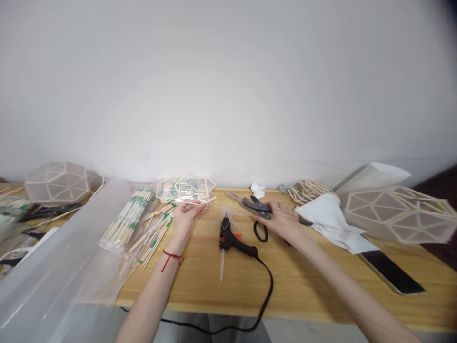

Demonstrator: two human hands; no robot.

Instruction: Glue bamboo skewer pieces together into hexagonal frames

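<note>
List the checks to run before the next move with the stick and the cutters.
1. The stick is pinched in the left hand: ok.
2. The right hand rests on the cutters: ok. Whether its grip is firm: cannot tell.
3. Whether the cutters are open or shut: cannot tell, too blurred.
4. The glue gun lies on the table, apart from both hands: ok.
5. Its cord is away from the cutters: ok, it trails off the near edge.
6. Whether the glue gun is hot: cannot tell.
</note>
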